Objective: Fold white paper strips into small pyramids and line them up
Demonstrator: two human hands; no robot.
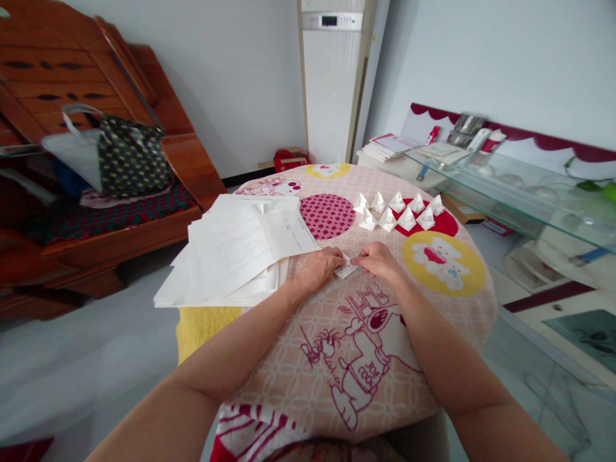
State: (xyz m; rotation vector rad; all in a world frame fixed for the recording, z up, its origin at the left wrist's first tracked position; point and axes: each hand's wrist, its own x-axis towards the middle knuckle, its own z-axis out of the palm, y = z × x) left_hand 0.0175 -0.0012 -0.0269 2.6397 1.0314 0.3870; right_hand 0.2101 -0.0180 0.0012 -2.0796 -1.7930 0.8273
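One small paper [345, 268] lies on the surface [283, 359], right of the paper pile [231, 256]. The left hand [321, 266] and right hand [378, 260] pinch it in narrow grips; soft pressing keeps edges neat.

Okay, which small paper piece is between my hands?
The flatter paper piece between your left hand and right hand; the nine peaked paper pieces stand apart in two rows farther back.

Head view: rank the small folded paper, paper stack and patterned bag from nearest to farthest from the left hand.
1. Small folded paper: touching the left hand.
2. Paper stack: left, on the table.
3. Patterned bag: far left, on the wooden bench.
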